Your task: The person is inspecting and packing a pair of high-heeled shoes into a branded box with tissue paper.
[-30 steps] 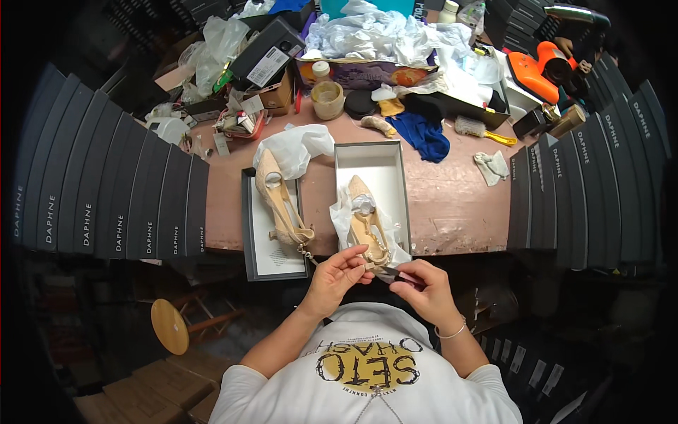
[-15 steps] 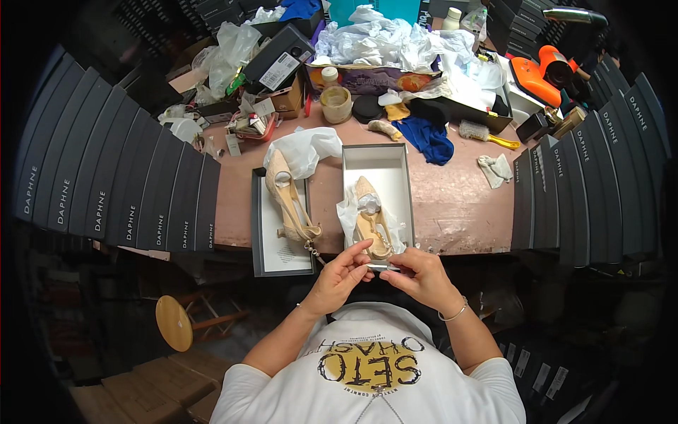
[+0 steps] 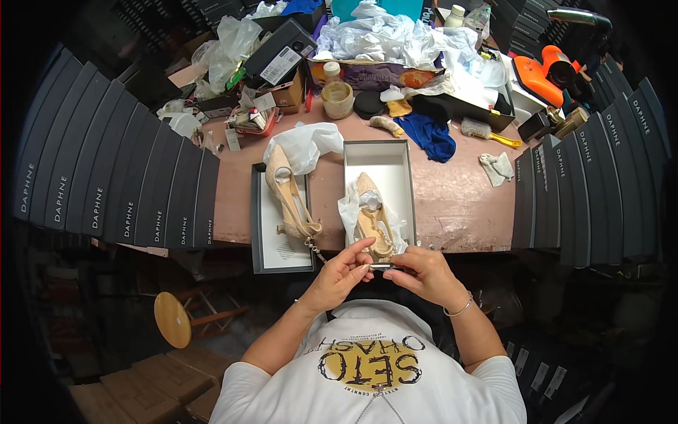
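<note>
A single view is given, from a wide fisheye camera worn on the person's head, looking steeply down over the white shirt (image 3: 367,367) at six o'clock onto the brown surface (image 3: 459,198) that fills the middle of the frame. It sits close above the work, so the left hand (image 3: 339,272) and right hand (image 3: 424,272) come in just below centre, near the lens. Straight rows of dark boxes (image 3: 106,184) bend toward the rim at nine and three o'clock, and the far clutter lies at twelve o'clock.
</note>
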A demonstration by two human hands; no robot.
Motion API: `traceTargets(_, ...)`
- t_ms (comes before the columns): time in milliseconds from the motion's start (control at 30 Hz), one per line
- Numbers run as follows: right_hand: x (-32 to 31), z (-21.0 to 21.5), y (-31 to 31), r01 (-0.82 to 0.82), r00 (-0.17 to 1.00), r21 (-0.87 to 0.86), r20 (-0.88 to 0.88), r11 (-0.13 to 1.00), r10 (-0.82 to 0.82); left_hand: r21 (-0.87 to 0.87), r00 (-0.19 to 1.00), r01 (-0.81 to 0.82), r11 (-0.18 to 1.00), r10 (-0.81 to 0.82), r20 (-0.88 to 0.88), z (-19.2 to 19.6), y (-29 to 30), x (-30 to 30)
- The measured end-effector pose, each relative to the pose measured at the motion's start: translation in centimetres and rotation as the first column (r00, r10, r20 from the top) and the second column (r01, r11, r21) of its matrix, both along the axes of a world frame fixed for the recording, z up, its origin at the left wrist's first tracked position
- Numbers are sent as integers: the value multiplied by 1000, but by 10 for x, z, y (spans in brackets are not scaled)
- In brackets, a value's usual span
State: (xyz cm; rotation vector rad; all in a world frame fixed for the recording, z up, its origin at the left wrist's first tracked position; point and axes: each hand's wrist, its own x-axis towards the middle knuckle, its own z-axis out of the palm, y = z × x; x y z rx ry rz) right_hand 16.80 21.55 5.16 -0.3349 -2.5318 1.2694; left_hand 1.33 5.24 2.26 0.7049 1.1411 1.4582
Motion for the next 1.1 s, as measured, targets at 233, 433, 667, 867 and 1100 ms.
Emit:
traceTargets(233,1,-2,1,63,998,-115,-13,991,-65,10,999,-24,1000,23,45,-4,1,-1)
traceTargets(433,-4,6,1,-37,999,170,-8,985,39,3,998,-30,1000,30,62,-4,1,-3)
traceTargets(667,-8,6,1,-70,995,337,-49,939,92,-27,994,-31,999,34,99,-5,-1,-5)
traceTargets(867,-3,-3,9,-121,989,148,-71,982,132,-10,992,-49,999,50,115,-8,-1,-5)
traceTargets(1100,-14,-50,84,425,892,262,41,866,-450,-55,994,-101,993,103,39,-12,-1,-12)
